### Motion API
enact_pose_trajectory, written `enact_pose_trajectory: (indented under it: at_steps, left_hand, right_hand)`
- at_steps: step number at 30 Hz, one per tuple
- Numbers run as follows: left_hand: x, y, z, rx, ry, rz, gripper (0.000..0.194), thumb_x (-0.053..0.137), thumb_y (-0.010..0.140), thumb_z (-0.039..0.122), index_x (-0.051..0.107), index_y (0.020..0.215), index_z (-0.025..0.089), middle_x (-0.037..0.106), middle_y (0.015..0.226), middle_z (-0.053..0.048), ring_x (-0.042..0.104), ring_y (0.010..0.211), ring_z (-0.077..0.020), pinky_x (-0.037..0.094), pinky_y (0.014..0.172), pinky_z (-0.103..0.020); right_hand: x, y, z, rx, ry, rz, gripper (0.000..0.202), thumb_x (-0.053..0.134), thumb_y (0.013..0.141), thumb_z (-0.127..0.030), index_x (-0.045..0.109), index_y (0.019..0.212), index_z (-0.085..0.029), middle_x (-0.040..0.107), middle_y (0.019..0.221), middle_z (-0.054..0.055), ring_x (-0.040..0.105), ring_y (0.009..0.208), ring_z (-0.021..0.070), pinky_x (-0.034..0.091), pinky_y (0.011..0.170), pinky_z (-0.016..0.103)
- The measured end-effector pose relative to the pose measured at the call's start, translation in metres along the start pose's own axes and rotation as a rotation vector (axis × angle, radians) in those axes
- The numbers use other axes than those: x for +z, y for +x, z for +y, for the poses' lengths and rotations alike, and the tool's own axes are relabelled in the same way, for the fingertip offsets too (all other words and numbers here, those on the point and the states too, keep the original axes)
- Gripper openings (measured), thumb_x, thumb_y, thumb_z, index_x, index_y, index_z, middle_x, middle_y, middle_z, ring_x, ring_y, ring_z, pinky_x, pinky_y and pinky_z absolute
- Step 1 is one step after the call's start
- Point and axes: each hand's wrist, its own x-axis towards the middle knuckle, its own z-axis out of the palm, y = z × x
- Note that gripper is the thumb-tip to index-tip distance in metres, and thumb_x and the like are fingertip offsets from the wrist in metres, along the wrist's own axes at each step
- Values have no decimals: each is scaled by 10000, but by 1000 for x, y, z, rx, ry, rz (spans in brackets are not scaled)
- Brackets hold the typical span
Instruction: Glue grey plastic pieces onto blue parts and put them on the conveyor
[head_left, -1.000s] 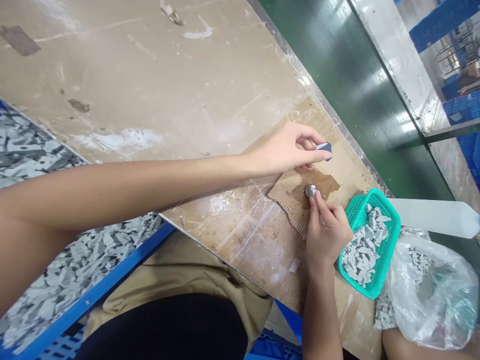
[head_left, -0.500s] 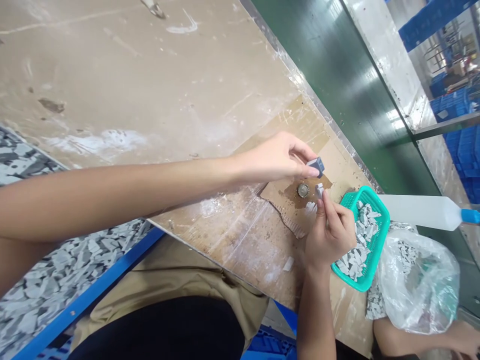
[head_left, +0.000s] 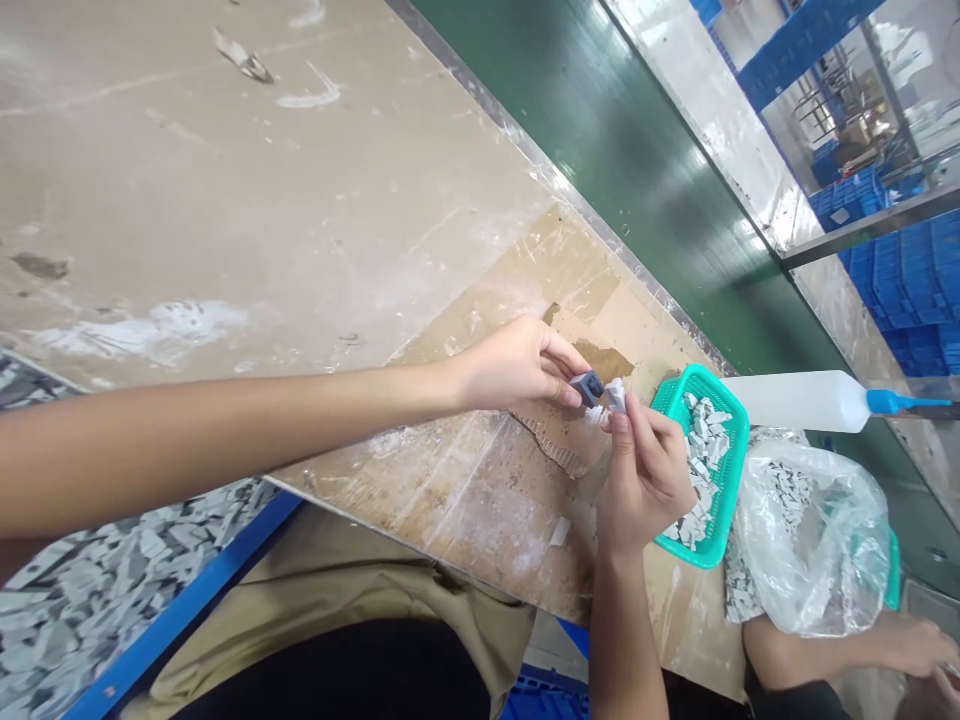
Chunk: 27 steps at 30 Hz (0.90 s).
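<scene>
Between the thumb and fingers of my left hand (head_left: 529, 365) is a small dark grey block (head_left: 587, 388) with an opening in its end. My right hand (head_left: 646, 470) pinches a small light grey plastic piece (head_left: 616, 395). The two pieces are held close together, the light one to the right of the dark one; whether they touch I cannot tell. Under them lies a torn sheet of cardboard (head_left: 551, 440) with a wet-looking brown stain (head_left: 606, 360). A green basket (head_left: 739, 470) of small grey pieces (head_left: 705, 450) stands just right of my right hand.
A white bottle with a blue nozzle (head_left: 802, 400) lies behind the basket. To the right is a clear plastic bag (head_left: 825, 540), near another person's arm (head_left: 840, 645). A blue-edged bin (head_left: 180, 615) of grey pieces sits at lower left. A green panel (head_left: 637, 200) borders the worktable (head_left: 225, 200).
My hands have brought the dark block and the light piece close together over the cardboard. The round metal cap seen between them before is now hidden. The whole view has shifted.
</scene>
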Motion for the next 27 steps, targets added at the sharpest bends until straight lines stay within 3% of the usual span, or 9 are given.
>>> enact_pose_trajectory:
  at_steps: [5, 15, 22, 27]
  left_hand:
    - [3, -3, 0, 3, -12, 8, 227, 712, 629, -49, 768, 790, 101, 776, 815, -59, 727, 769, -171, 586, 818, -292]
    - [7, -7, -7, 203, 144, 58, 196, 661, 641, -18, 751, 756, 114, 768, 774, -35, 727, 730, -174, 593, 701, -240]
    - [7, -7, -9, 128, 200, 66, 181, 650, 668, 25, 752, 766, 137, 768, 763, -26, 717, 719, -166, 568, 675, -231]
    - [8, -10, -1, 34, 255, 99, 143, 662, 687, 55, 739, 786, 121, 758, 750, -45, 693, 686, -162, 528, 627, -219]
  right_hand:
    - [-2, 2, 3, -48, 60, -47, 323, 659, 899, -156, 708, 1151, -352, 684, 872, -5, 657, 801, 125, 564, 711, 294]
    - [0, -4, 1, -55, 116, -154, 445, 598, 900, -60, 677, 1201, -378, 651, 922, 12, 654, 808, 123, 575, 673, 271]
    - [5, -6, 2, -67, 159, -223, 560, 520, 907, -9, 602, 1295, -404, 632, 922, 15, 652, 810, 117, 582, 684, 259]
    - [10, -10, 0, -59, 182, -204, 523, 495, 932, -36, 599, 1316, -377, 639, 933, 40, 659, 856, 136, 584, 738, 274]
